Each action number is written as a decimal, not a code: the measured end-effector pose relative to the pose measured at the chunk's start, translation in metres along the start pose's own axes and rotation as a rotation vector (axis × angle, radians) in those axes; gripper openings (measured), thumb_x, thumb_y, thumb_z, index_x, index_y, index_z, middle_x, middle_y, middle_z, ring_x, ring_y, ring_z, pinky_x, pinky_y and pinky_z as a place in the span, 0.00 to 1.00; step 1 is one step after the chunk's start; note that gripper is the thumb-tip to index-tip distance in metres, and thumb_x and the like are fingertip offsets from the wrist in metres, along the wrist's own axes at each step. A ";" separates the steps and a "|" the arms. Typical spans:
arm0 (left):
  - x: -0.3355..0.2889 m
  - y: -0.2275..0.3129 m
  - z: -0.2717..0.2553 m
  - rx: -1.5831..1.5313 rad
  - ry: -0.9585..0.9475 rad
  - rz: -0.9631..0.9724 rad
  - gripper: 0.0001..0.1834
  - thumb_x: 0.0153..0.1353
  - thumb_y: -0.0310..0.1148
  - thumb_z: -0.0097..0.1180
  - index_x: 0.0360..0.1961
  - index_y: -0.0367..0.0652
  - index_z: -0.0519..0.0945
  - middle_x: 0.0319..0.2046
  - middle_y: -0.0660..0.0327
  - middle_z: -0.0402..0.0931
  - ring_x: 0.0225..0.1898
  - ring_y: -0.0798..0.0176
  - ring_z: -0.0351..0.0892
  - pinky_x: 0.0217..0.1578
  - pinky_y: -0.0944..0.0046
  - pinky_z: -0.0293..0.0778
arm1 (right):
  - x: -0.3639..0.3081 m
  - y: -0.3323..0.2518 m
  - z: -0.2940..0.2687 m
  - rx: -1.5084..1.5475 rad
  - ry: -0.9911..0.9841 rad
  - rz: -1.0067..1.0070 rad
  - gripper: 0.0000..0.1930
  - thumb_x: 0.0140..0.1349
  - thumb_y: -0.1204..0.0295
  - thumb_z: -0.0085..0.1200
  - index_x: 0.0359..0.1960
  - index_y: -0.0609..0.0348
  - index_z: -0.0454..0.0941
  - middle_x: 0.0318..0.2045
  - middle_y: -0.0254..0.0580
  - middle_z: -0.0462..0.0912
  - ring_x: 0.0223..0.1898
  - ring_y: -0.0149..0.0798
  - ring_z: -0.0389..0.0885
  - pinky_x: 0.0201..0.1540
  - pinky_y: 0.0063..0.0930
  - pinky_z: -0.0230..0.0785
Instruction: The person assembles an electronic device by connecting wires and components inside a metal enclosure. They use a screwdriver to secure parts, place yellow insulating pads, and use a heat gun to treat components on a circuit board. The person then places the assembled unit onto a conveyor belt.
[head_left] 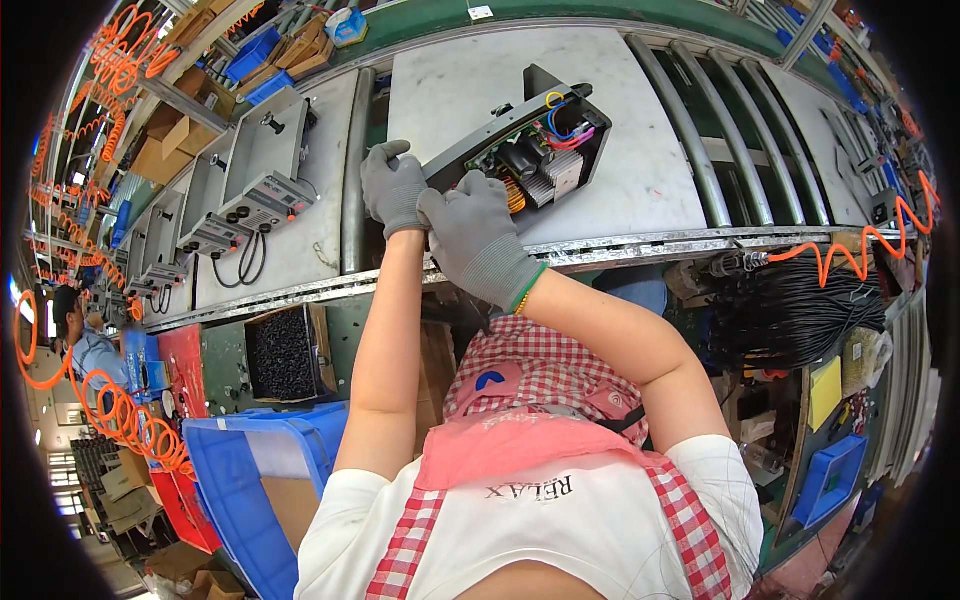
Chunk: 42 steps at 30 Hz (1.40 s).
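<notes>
An open dark metal housing [490, 130] stands tilted on the white board in front of me. Inside it are a circuit board, a finned heat sink [556, 178], a copper coil [515, 196] and red, blue and yellow wires. My left hand [393, 188], in a grey glove, curls closed at the housing's left end. My right hand [478, 238], gloved alike, is closed beside it, its fingertips near the lower left of the housing. What the right fingers hold, if anything, is hidden. The two hands touch near the wrist of the left one.
Metal rollers [700, 130] lie right of the white board [630, 110]. Grey open device cases [270, 165] with cables line the left. Below the line's edge are a box of small black parts [283, 352], a blue bin [250, 470] and a black cable bundle [790, 310]. Orange coiled hoses [130, 425] hang left.
</notes>
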<state>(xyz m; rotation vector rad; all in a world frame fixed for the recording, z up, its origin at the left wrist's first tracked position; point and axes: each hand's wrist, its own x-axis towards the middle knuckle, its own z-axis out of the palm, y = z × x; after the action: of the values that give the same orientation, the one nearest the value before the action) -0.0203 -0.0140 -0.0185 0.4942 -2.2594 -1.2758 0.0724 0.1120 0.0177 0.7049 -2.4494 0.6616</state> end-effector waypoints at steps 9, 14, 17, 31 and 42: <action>0.000 -0.004 0.002 -0.048 0.023 -0.026 0.10 0.47 0.29 0.52 0.31 0.49 0.82 0.39 0.59 0.75 0.41 0.56 0.76 0.46 0.59 0.71 | -0.004 -0.011 0.005 -0.064 0.051 0.001 0.05 0.47 0.74 0.52 0.28 0.54 0.72 0.22 0.39 0.75 0.34 0.45 0.72 0.40 0.41 0.60; 0.004 -0.009 0.002 -0.042 0.023 -0.007 0.10 0.47 0.30 0.52 0.31 0.49 0.82 0.37 0.59 0.75 0.40 0.56 0.76 0.45 0.59 0.71 | -0.001 -0.011 0.005 -0.029 0.070 0.003 0.04 0.49 0.74 0.53 0.28 0.53 0.72 0.22 0.38 0.75 0.34 0.45 0.72 0.40 0.41 0.61; 0.002 -0.005 -0.002 -0.025 -0.006 -0.012 0.10 0.47 0.31 0.53 0.31 0.49 0.82 0.37 0.58 0.75 0.40 0.56 0.76 0.46 0.59 0.71 | -0.005 -0.004 0.004 0.067 0.112 0.034 0.07 0.50 0.70 0.56 0.29 0.52 0.73 0.23 0.38 0.76 0.34 0.44 0.73 0.39 0.40 0.62; 0.010 -0.018 -0.002 -0.059 -0.046 -0.012 0.11 0.47 0.34 0.54 0.33 0.50 0.83 0.36 0.58 0.76 0.39 0.55 0.77 0.45 0.58 0.71 | -0.004 -0.006 0.000 -0.213 -0.074 0.204 0.20 0.51 0.52 0.57 0.30 0.58 0.78 0.29 0.39 0.76 0.39 0.42 0.73 0.37 0.36 0.64; 0.004 -0.010 -0.004 -0.007 -0.020 0.005 0.10 0.48 0.33 0.53 0.32 0.48 0.82 0.35 0.57 0.75 0.39 0.55 0.77 0.44 0.59 0.71 | -0.002 0.017 0.010 -0.072 0.014 -0.050 0.20 0.49 0.54 0.58 0.31 0.61 0.79 0.33 0.43 0.77 0.42 0.46 0.73 0.46 0.41 0.64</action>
<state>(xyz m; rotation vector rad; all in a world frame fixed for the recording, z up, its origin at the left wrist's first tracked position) -0.0206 -0.0238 -0.0240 0.4754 -2.2707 -1.2909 0.0609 0.1194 0.0041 0.7281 -2.4214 0.5550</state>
